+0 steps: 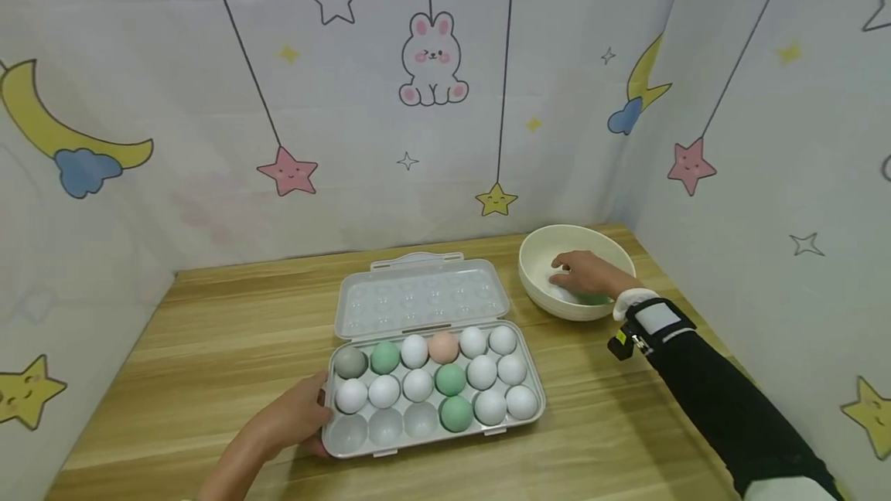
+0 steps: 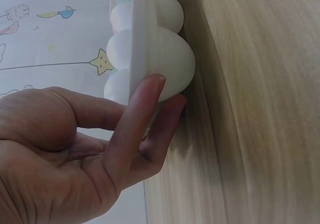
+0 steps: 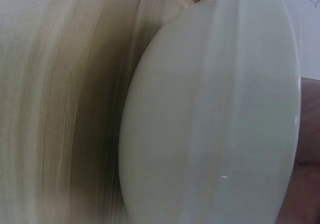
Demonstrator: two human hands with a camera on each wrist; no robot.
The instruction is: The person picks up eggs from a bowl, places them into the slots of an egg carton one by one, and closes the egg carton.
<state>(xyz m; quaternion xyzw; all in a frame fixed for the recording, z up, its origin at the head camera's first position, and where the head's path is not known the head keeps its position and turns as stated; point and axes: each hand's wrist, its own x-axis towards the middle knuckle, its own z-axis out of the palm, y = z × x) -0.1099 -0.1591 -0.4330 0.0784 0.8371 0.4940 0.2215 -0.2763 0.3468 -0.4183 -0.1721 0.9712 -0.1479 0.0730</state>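
A light grey plastic egg carton (image 1: 435, 433) lies on the table with its clear lid (image 1: 423, 298) folded back. White eggs (image 1: 418, 385) fill most of its cups, with several green eggs (image 1: 450, 380), one grey egg (image 1: 350, 362) and one peach egg (image 1: 443, 347). Three front-left cups (image 1: 386, 427) are bare. My left hand (image 1: 295, 414) grips the carton's left end, fingers under its rim. My right hand (image 1: 592, 273) is down inside a cream bowl (image 1: 536, 269), over a white egg (image 1: 561, 294) and a green egg (image 1: 594, 299); I cannot tell whether it holds one.
A wood-grain table (image 1: 230, 346) carries everything, the bowl standing at its back right. Cloth walls (image 1: 362, 138) printed with stars, rabbits and moons rise behind and on both sides. The right forearm wears a black sleeve (image 1: 724, 393) and a strapped device (image 1: 629, 340).
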